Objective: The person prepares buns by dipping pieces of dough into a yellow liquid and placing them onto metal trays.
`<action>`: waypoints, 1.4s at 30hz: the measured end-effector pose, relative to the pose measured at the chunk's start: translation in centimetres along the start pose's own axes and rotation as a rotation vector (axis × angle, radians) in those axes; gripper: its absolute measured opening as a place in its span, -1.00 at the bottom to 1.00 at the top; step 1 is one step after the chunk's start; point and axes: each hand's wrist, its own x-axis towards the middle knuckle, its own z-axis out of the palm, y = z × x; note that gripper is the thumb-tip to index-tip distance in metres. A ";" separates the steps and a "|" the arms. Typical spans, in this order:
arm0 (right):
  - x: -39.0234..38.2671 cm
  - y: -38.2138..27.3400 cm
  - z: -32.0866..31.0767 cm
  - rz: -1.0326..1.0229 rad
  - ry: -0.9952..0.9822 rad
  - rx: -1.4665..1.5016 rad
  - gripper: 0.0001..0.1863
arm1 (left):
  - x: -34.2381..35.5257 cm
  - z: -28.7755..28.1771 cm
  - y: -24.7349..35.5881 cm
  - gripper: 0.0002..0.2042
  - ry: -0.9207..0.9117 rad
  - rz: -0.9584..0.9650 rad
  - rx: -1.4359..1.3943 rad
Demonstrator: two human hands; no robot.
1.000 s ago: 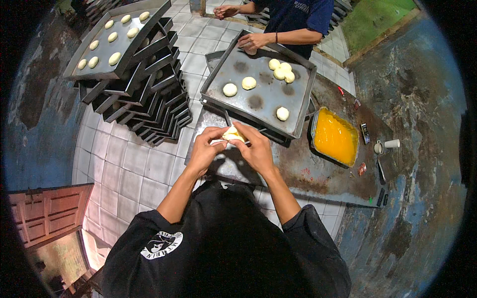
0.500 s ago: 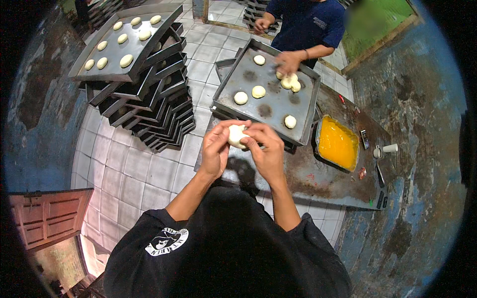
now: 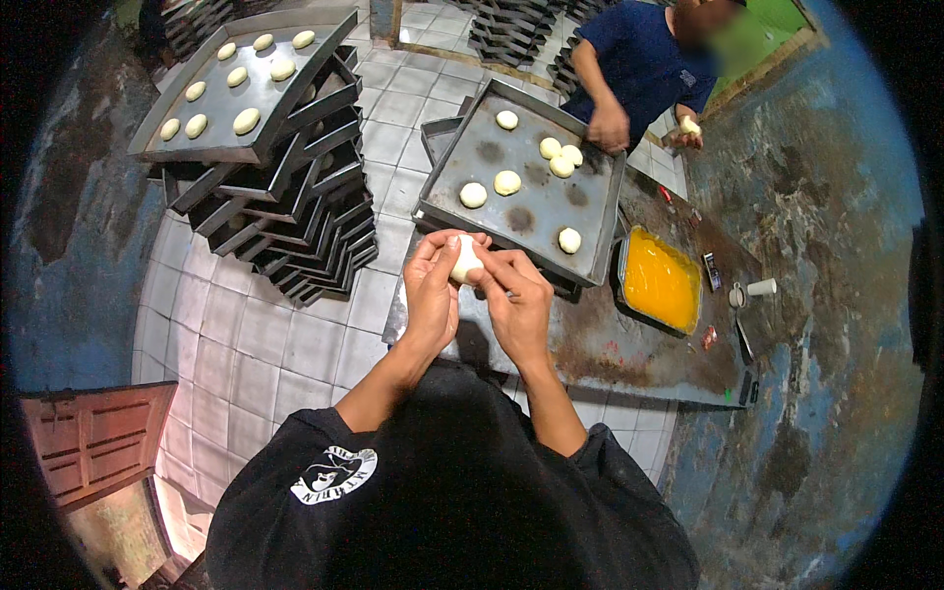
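Note:
Between my two hands is a pale dough ball point(image 3: 466, 262), held up just in front of a metal baking tray point(image 3: 433, 209). My left hand point(image 3: 430, 285) is closed around its left side, thumb along the dough. On the other side, my right hand point(image 3: 517, 298) pinches the dough's edge with thumb and fingertips. Several round dough balls lie on the tray, among them a single one point(image 3: 507, 183) near the middle and three touching each other point(image 3: 561, 165) toward the far right. Another dough ball point(image 3: 569, 240) rests by the tray's near right corner.
A tall crisscross stack of trays point(image 3: 305, 211) stands left, its top tray point(image 3: 147, 147) bearing dough pieces. Right of my hands, a pan of yellow-orange filling point(image 3: 661, 282) sits on the worn table point(image 3: 610, 349), near a white cup point(image 3: 761, 287). Across the tray, a co-worker point(image 3: 644, 74) holds dough.
My fingers have shifted on the dough, which now looks longer and more upright. The co-worker's hand has left the clustered dough balls, and the co-worker has moved right, lifting a dough piece.

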 end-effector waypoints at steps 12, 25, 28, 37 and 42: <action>1.0 -0.7 -1.2 0.260 0.030 0.116 -0.80 | -1.1 -0.1 0.6 -0.71 -0.165 -0.096 0.039; 0.8 0.8 -1.1 0.371 -0.054 0.403 -0.91 | -2.2 -0.6 -1.1 -0.80 -0.101 -0.035 0.078; -0.1 2.4 -1.1 0.260 0.006 0.212 -0.92 | -2.0 -0.7 -2.3 -0.82 -0.143 0.000 0.056; -2.1 3.6 0.7 0.208 -0.142 0.185 -0.77 | -0.9 -2.7 -4.1 -0.75 0.227 -0.008 0.192; -1.2 5.8 -0.9 0.223 -0.059 0.107 -0.79 | -2.1 -0.1 -5.3 -0.64 0.191 0.120 0.478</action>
